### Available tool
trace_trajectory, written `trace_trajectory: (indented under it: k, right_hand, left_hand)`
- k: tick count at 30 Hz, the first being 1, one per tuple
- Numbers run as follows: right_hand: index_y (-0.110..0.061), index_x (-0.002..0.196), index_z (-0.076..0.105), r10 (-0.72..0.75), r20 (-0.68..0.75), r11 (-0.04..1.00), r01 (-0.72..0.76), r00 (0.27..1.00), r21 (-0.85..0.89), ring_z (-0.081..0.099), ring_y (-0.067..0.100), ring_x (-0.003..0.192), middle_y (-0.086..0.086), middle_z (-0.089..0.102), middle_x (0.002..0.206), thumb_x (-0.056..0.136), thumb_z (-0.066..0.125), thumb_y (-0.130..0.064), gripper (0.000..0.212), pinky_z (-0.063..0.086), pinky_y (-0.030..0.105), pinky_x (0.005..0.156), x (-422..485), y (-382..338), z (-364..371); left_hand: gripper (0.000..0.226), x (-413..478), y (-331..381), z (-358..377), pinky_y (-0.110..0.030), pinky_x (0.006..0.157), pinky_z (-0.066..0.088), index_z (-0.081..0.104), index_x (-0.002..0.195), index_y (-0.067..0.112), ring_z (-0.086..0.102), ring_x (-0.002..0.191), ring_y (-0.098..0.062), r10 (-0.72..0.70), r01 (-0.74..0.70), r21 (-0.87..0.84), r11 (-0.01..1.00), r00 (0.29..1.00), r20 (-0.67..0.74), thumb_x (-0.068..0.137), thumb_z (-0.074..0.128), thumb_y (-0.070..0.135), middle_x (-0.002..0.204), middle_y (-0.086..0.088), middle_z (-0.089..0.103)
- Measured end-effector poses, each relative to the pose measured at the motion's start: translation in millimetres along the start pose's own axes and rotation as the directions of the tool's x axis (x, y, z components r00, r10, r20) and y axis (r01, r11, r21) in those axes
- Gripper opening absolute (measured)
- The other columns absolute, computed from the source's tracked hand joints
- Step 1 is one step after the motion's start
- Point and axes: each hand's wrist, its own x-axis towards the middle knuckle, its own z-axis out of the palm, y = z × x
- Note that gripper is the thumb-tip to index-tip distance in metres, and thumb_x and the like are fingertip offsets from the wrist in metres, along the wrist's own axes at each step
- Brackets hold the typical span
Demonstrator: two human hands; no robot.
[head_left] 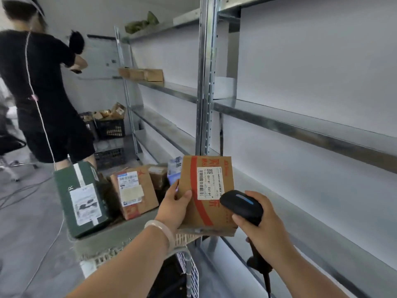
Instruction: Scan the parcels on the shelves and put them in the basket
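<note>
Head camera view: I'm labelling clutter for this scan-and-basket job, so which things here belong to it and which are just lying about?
In the job:
- brown parcel in left hand
- scanner in right hand
- basket with green box
- shelves

Just about:
- black crates
- floor cables
- office chair

Bare forearms; pale bangle (163, 231) on left wrist.

Label (209, 183) on held parcel (206, 203): "J4-J10", printed twice.

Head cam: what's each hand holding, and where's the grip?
Left hand holds the brown parcel by its left edge, thumb on the front face. Right hand holds the scanner by its handle.
</note>
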Motion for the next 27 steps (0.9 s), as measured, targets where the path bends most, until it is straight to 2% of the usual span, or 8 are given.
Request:
trace_trajectory:
  k: [4, 8, 13, 15, 17, 21, 25, 27]
  right_hand:
    - [-0.067, 0.108, 0.04, -0.006, 0.057, 0.998, 0.002, 0.998, 0.062, 0.064, 0.002, 0.094, -0.038, 0.055, 0.105, 0.077, 0.082, -0.032, 0.063, 0.061, 0.033, 0.073, 33, -2, 42]
    - [-0.069, 0.107, 0.038, 0.01, 0.079, 0.995, -0.018, 0.997, 0.095, 0.066, 0.011, 0.094, -0.028, 0.054, 0.112, 0.077, 0.081, -0.034, 0.063, 0.06, 0.032, 0.077, 75, 4, 73]
    - [-0.063, 0.108, 0.041, 0.011, 0.127, 0.988, -0.03, 0.992, 0.148, 0.06, -0.01, 0.091, -0.025, 0.052, 0.115, 0.077, 0.081, -0.032, 0.059, 0.048, 0.005, 0.061, 135, 12, 111]
    - [-0.067, 0.106, 0.039, 0.003, 0.147, 0.986, -0.028, 0.989, 0.167, 0.062, -0.001, 0.096, -0.025, 0.052, 0.117, 0.077, 0.081, -0.034, 0.06, 0.052, 0.012, 0.073, 164, 17, 123]
    - [-0.067, 0.107, 0.038, 0.006, 0.188, 0.982, -0.041, 0.982, 0.182, 0.063, 0.007, 0.098, -0.023, 0.053, 0.118, 0.078, 0.08, -0.035, 0.06, 0.054, 0.024, 0.082, 194, 21, 134]
    - [-0.062, 0.107, 0.039, -0.013, 0.296, 0.98, -0.046, 0.955, 0.192, 0.059, -0.006, 0.09, -0.03, 0.05, 0.111, 0.079, 0.08, -0.033, 0.057, 0.045, 0.007, 0.065, 251, 20, 156]
    - [-0.051, 0.116, 0.044, -0.012, 0.353, 0.976, -0.065, 0.935, 0.207, 0.064, -0.008, 0.07, -0.023, 0.054, 0.108, 0.081, 0.079, -0.028, 0.055, 0.045, 0.008, 0.051, 296, 26, 185]
    - [-0.046, 0.121, 0.046, 0.002, 0.373, 0.976, -0.083, 0.928, 0.2, 0.066, 0.002, 0.066, -0.018, 0.056, 0.112, 0.081, 0.079, -0.03, 0.054, 0.045, 0.009, 0.05, 312, 28, 200]
  left_hand:
    - [0.067, 20, -7, -30, -0.041, 0.1, 0.049, 0.021, 0.154, 0.032, 0.056, 0.107, -0.017, -0.015, 0.012, -0.048, 0.999, 0.998, -0.064, 0.098, 0.057, 0.035, 0.125, 0.011, 0.05]
    - [0.066, 48, -12, -48, -0.048, 0.1, 0.051, 0.029, 0.149, 0.029, 0.06, 0.112, -0.021, -0.04, 0.033, -0.097, 0.995, 0.996, -0.08, 0.094, 0.066, 0.026, 0.126, 0.008, 0.055]
    - [0.076, 94, -13, -59, -0.042, 0.094, 0.056, 0.026, 0.151, 0.033, 0.063, 0.113, -0.022, -0.021, 0.015, -0.092, 0.996, 0.997, -0.073, 0.091, 0.069, 0.015, 0.129, 0.0, 0.057]
    - [0.076, 115, -9, -62, -0.033, 0.088, 0.058, 0.025, 0.15, 0.036, 0.063, 0.11, -0.018, 0.001, -0.011, -0.096, 0.995, 0.995, -0.1, 0.091, 0.069, 0.014, 0.122, 0.011, 0.057]
    - [0.075, 136, -6, -65, -0.034, 0.088, 0.058, 0.027, 0.149, 0.037, 0.063, 0.11, -0.016, 0.009, -0.023, -0.1, 0.995, 0.991, -0.137, 0.091, 0.069, 0.015, 0.117, 0.018, 0.055]
    - [0.071, 178, 1, -70, -0.029, 0.082, 0.056, 0.031, 0.147, 0.039, 0.061, 0.105, -0.007, 0.01, -0.032, -0.086, 0.996, 0.969, -0.246, 0.091, 0.07, 0.021, 0.112, 0.023, 0.054]
    - [0.07, 216, 1, -79, -0.03, 0.084, 0.056, 0.033, 0.148, 0.036, 0.06, 0.107, -0.008, 0.043, -0.034, 0.03, 0.999, 0.931, -0.362, 0.09, 0.071, 0.029, 0.117, 0.017, 0.056]
    - [0.072, 233, -1, -86, -0.028, 0.083, 0.056, 0.032, 0.149, 0.036, 0.059, 0.109, -0.01, 0.069, -0.022, 0.125, 0.992, 0.918, -0.391, 0.089, 0.071, 0.035, 0.126, 0.01, 0.053]
